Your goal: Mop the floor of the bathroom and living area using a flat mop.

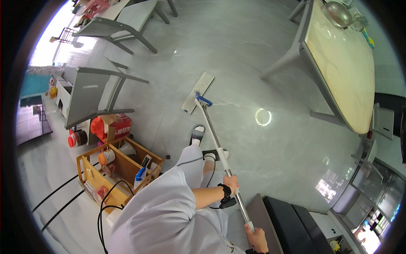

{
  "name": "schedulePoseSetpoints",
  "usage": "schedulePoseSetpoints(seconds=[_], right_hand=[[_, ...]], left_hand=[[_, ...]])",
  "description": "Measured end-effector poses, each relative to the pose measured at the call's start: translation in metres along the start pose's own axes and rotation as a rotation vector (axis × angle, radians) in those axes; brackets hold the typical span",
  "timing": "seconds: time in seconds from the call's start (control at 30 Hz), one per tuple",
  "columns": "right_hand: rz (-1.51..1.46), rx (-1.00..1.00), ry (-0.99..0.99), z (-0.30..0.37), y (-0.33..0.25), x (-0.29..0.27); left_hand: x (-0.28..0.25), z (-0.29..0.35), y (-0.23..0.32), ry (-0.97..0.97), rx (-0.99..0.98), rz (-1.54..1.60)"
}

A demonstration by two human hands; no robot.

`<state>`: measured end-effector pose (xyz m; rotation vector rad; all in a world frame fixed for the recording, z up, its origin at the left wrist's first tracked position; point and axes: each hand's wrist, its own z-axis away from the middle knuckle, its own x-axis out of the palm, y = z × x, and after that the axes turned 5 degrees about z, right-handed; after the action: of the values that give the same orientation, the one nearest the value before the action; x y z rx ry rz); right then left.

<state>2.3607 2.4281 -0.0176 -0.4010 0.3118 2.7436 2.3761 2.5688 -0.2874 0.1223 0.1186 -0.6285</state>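
A flat mop rests on the glossy grey floor [237,63], its pale rectangular mop head [205,83] lying flat ahead of my feet. A blue joint [204,100] links that head to a long silver and white pole [213,134], which slants back toward me. My left hand [231,183] is wrapped round the middle of the pole, with a black band and a small black device at the wrist. Farther up, close to the lower edge, my right hand [256,239] closes on the pole's grip end. The fingers of both hands are partly hidden.
Two grey chairs [92,86] [137,19] stand at the left. A wooden organizer box [118,165] holding jars and packets is beside my leg, near a red carton [120,127]. At the right is a pale-topped table [338,63]; a black cushioned bench [292,224] sits lower right.
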Motion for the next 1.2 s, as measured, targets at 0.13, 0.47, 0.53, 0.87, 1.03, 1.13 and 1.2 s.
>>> schedulePoseSetpoints(seconds=[0.13,0.47,0.53,0.87,1.03,1.13,1.2], right_hand=[[-0.034,-0.067,-0.04,0.024,-0.041,-0.025],[-0.088,-0.218,-0.127,-0.018,-0.203,0.017],[-0.101,-0.312,-0.1,-0.024,-0.237,0.028],[-0.111,-0.207,-0.289,-0.048,-0.293,0.062],[-0.09,-0.235,-0.194,-0.055,-0.24,0.056],[-0.027,-0.269,-0.106,-0.055,-0.165,0.049],[0.049,-0.184,-0.117,-0.04,-0.119,0.035]], left_hand=[[-0.012,0.017,0.039,-0.13,0.03,0.143],[-0.085,-0.063,0.215,-0.072,0.197,0.254],[-0.103,-0.078,0.247,-0.036,0.222,0.297],[-0.144,-0.127,0.284,0.058,0.233,0.227],[-0.123,-0.117,0.231,-0.062,0.247,0.273],[-0.098,-0.105,0.152,-0.009,0.179,0.29],[-0.091,-0.113,0.076,-0.184,0.207,0.357]])
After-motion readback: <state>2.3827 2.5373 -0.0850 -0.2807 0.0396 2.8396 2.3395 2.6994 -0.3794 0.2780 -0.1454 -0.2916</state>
